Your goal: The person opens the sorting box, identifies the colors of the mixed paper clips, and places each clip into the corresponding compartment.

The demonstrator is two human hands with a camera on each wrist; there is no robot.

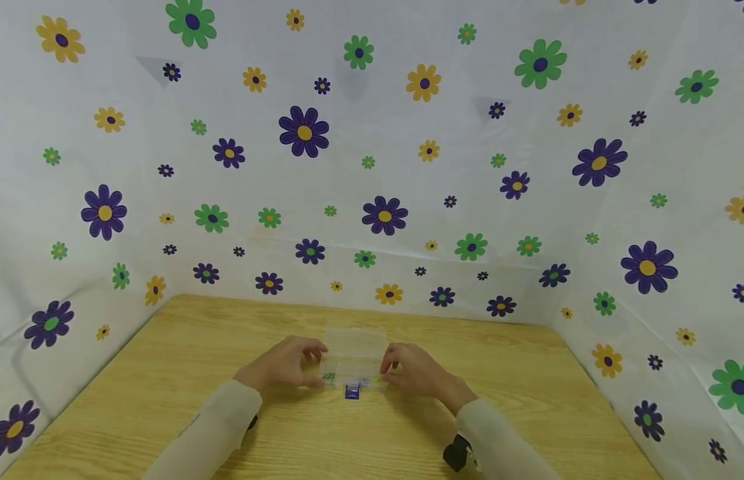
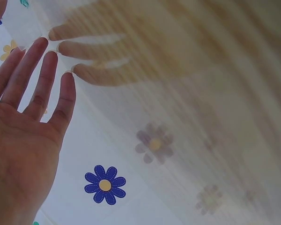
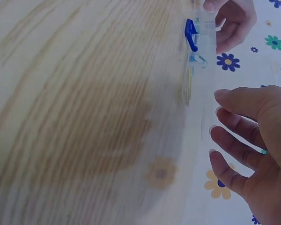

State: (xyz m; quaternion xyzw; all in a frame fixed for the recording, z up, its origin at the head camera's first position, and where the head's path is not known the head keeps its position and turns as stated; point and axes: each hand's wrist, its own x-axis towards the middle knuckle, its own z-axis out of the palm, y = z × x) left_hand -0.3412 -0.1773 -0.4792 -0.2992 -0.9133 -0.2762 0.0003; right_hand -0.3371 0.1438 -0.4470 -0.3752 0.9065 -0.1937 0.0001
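A small clear plastic box (image 1: 349, 367) lies on the table between both hands, its see-through lid (image 1: 355, 337) raised at the back. A blue latch (image 1: 352, 391) sticks out at its front. Small green pieces (image 1: 329, 377) show in the left part; light blue (image 3: 199, 60) and yellow wire pieces, like paper clips (image 3: 189, 86), show nearer the right. My left hand (image 1: 288, 363) is at the box's left side, thumb by the front corner, fingers extended in the left wrist view. My right hand (image 1: 415, 370) is at the right side, its fingers loosely bent with fingertips close to the wall.
The box stands on a light wood-grain table (image 1: 300, 433). White sheeting (image 1: 348, 180) printed with flowers rises behind the table and along both sides. A dark wrist device (image 1: 456, 453) sits at the right sleeve.
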